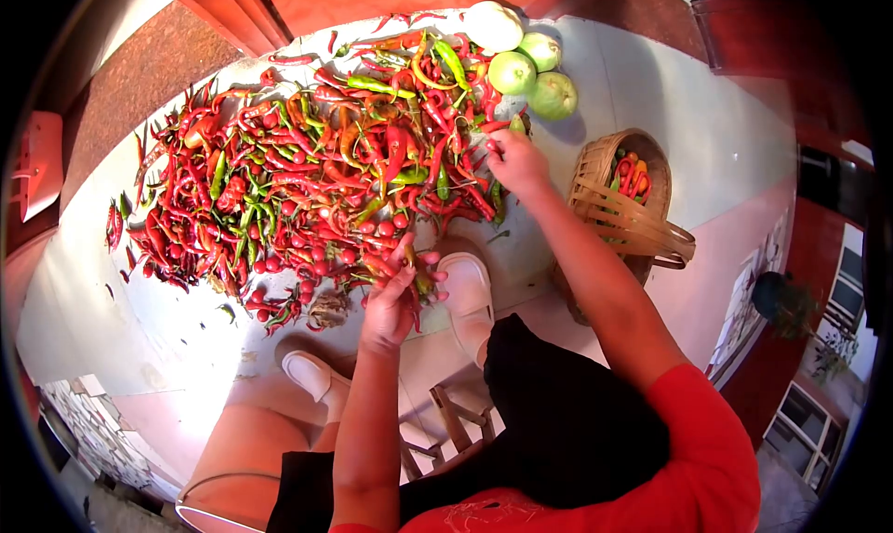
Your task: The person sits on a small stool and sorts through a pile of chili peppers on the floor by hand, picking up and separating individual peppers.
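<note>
A wide heap of chili peppers (279, 170), mostly red with some green and orange, is spread over the pale floor. Over its near edge, my left hand (395, 300) is palm up, its fingers curled around a few chili peppers (423, 277). At the heap's right side my right hand (519, 166) has its fingers pinched together on a chili pepper (498, 126), whose tip shows above them. Small round red peppers (349, 255) lie along the near part of the heap.
Several pale green round gourds (552, 96) sit at the heap's far right corner. A woven basket (609, 212) with peppers inside stands right of my right forearm. My shoes (465, 286) are close to the heap. An orange bucket-like container (242, 454) is at lower left.
</note>
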`<state>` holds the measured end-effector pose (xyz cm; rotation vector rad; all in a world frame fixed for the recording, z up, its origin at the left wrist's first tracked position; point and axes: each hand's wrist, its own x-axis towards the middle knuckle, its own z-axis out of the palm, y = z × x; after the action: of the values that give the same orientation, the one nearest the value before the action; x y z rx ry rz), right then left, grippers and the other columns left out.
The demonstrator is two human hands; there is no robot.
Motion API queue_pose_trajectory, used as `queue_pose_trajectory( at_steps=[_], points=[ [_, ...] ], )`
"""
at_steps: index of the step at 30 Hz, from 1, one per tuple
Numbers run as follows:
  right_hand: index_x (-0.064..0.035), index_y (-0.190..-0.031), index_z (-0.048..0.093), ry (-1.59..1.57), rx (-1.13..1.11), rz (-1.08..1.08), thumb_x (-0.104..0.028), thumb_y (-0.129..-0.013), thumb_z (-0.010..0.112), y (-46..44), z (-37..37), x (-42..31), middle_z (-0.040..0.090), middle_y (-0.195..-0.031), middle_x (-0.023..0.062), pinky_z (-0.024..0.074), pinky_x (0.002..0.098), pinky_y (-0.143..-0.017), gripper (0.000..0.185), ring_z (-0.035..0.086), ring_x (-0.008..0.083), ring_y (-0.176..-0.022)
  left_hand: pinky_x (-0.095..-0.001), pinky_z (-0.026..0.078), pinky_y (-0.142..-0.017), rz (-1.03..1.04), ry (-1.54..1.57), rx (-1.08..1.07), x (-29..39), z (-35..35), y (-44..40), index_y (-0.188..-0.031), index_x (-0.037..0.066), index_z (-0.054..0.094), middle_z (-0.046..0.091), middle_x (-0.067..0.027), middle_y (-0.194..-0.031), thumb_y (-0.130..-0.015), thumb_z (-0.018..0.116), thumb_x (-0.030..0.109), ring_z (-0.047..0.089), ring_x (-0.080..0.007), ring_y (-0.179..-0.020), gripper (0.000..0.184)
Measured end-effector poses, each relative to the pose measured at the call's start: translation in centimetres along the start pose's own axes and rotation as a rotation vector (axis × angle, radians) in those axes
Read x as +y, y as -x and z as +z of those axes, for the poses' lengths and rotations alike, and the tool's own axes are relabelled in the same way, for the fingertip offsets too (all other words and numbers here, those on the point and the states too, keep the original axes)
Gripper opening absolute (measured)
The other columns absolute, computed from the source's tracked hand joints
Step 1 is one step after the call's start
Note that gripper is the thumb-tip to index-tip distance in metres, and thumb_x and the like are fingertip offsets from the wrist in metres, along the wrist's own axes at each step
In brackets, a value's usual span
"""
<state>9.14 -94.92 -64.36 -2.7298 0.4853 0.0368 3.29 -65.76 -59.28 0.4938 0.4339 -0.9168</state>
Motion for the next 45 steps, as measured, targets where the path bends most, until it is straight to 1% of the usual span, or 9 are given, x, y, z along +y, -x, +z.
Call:
queue_pose_trajectory(
  at_steps=[2,4,12,17,27,33,38,42,45],
  points=[
    [-0.0116,-0.105,0.059,-0.065,-0.001,0.016,-0.018,-0.078,0.063,-0.1,-0.1,0.6,0.063,-0.085,0.0069,0.0498,0.0360,-0.064,0.028,0.062,0.0227,-0.072,-0.0427,0.052,-0.078,0.013,-0.012,0.032,0.0,0.4,0.0,-0.142,0.014,0.030,0.054,-0.0137,-0.119,-0.094,0.048,0.014,0.060,-0.0287,-0.098,0.051],
    [-0.0077,-0.097,0.059,-0.697,-0.421,0.423,-0.028,-0.076,0.066,-0.6,0.6,1.2,0.065,-0.085,0.0093,0.0498,0.0375,-0.065,0.030,0.063,0.0244,-0.074,-0.0429,0.053,-0.078,0.023,-0.022,0.062,-0.1,0.8,-0.1,-0.142,0.014,0.031,0.054,-0.0140,-0.120,-0.093,0.048,0.013,0.060,-0.0289,-0.098,0.051],
    [-0.0060,-0.098,0.059,-0.254,-0.364,0.052,-0.033,-0.068,0.077,-0.7,2.1,-1.9,0.066,-0.089,0.0119,0.0495,0.0365,-0.076,0.044,0.064,0.0288,-0.081,-0.0254,0.050,-0.050,0.068,-0.219,0.299,-1.8,-0.4,-1.9,-0.128,0.005,0.046,0.060,-0.0131,-0.115,-0.092,0.055,0.019,0.066,-0.0218,-0.079,0.039],
    [-0.0009,-0.104,0.054,-0.809,-0.446,0.346,-0.005,-0.081,0.065,-0.9,-0.1,-0.6,0.059,-0.084,0.0042,0.0475,0.0265,-0.057,0.026,0.058,0.0128,-0.065,-0.0232,0.045,-0.042,0.002,-0.324,0.491,-3.4,1.3,-3.0,-0.119,0.001,0.051,0.063,-0.0121,-0.108,-0.092,0.058,0.023,0.067,-0.0205,-0.075,0.035],
    [-0.0058,-0.106,0.052,-1.155,-0.479,0.526,-0.010,-0.088,0.060,3.8,-6.8,-1.4,0.061,-0.087,0.0034,0.0461,0.0219,-0.055,0.020,0.057,0.0075,-0.066,-0.0321,0.053,-0.063,-0.112,-0.208,0.352,-3.7,1.4,-1.9,-0.127,0.005,0.047,0.058,-0.0145,-0.118,-0.090,0.060,0.027,0.065,-0.0224,-0.088,0.046],
    [-0.0053,-0.114,0.051,-0.559,-0.564,-0.144,-0.014,-0.083,0.063,9.3,-6.5,-10.3,0.062,-0.095,0.0118,0.0503,0.0345,-0.072,0.034,0.062,0.0244,-0.080,-0.0442,0.045,-0.092,-0.002,0.129,0.122,-3.3,2.4,-2.5,-0.136,0.012,0.039,0.050,-0.0105,-0.129,-0.088,0.063,0.028,0.051,-0.0223,-0.114,0.057],
    [-0.0049,-0.120,0.055,-0.484,-0.625,-0.453,-0.015,-0.080,0.064,9.7,-7.5,-11.5,0.058,-0.112,0.0180,0.0494,0.0376,-0.083,0.043,0.060,0.0309,-0.099,-0.0455,0.047,-0.090,0.107,0.089,0.103,-3.0,0.6,-1.2,-0.136,0.010,0.039,0.054,-0.0106,-0.122,-0.087,0.062,0.018,0.053,-0.0257,-0.113,0.054],
    [-0.0050,-0.099,0.065,-0.573,-0.488,0.025,-0.013,-0.085,0.063,6.1,-6.1,-6.0,0.067,-0.090,0.0067,0.0502,0.0281,-0.071,0.016,0.063,0.0137,-0.083,-0.0459,0.054,-0.076,0.042,0.114,0.076,-2.4,0.1,0.2,-0.130,0.008,0.041,0.061,-0.0116,-0.101,-0.086,0.062,0.018,0.061,-0.0325,-0.100,0.050],
    [-0.0098,-0.102,0.062,-0.258,-0.344,0.037,-0.020,-0.076,0.070,5.9,-2.5,-1.9,0.063,-0.093,0.0104,0.0508,0.0365,-0.072,0.029,0.063,0.0271,-0.084,-0.0417,0.054,-0.070,0.033,0.080,0.011,-2.3,-0.2,0.6,-0.125,0.005,0.044,0.062,-0.0110,-0.093,-0.085,0.064,0.021,0.062,-0.0326,-0.099,0.047]
  ],
)
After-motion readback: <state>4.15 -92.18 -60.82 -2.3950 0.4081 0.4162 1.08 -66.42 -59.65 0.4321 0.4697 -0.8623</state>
